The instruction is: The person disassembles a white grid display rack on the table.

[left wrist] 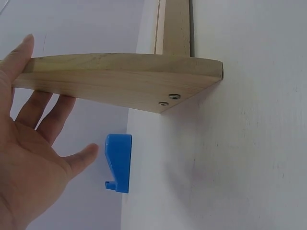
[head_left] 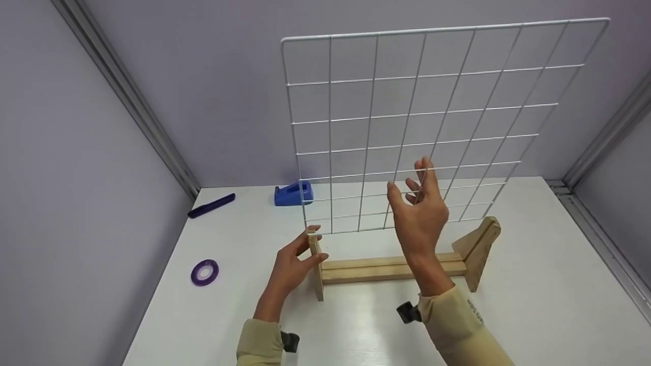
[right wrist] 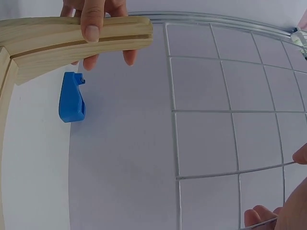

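A wooden stand [head_left: 366, 270] with a grooved crossbar and two upright end pieces sits on the white table. My left hand [head_left: 292, 267] grips the top of its left end piece [left wrist: 105, 76], thumb on one side and fingers on the other. Above the stand, my right hand [head_left: 422, 221] holds a white wire grid panel [head_left: 377, 33] by its lower wires. The grid tilts, with its bottom edge near the tops of both end pieces. In the right wrist view a small gap shows between that edge and the grooved tip of the left end piece [right wrist: 120, 40].
A blue tape dispenser [head_left: 291, 195] stands at the back of the table. To the left lie a slim dark blue object [head_left: 212, 206] and a purple ring [head_left: 196, 275]. Pale walls [head_left: 203, 76] with metal rails enclose the table at the back and sides.
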The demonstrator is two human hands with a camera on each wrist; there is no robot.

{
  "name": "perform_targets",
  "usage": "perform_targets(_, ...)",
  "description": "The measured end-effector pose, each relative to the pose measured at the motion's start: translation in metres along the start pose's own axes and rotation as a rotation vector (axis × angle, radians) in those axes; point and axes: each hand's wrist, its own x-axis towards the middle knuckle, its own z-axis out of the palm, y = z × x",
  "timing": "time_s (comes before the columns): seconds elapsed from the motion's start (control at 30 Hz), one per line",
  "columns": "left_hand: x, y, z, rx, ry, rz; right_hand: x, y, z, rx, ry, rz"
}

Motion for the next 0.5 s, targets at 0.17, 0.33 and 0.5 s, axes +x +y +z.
perform_targets(0.17,-0.0011,-0.0009,0.0002,0.0,0.009,0.001,0.0012,-0.0013,-0.0014,0.0,-0.014,-0.013)
perform_targets(0.33,-0.0007,-0.0021,0.0003,-0.003,0.023,0.014,0.0038,-0.0027,-0.0038,-0.013,-0.022,-0.042)
perform_targets(0.5,0.0006,-0.0038,0.0011,-0.009,0.019,0.017,0.0058,-0.003,-0.0072,-0.029,-0.031,-0.039)
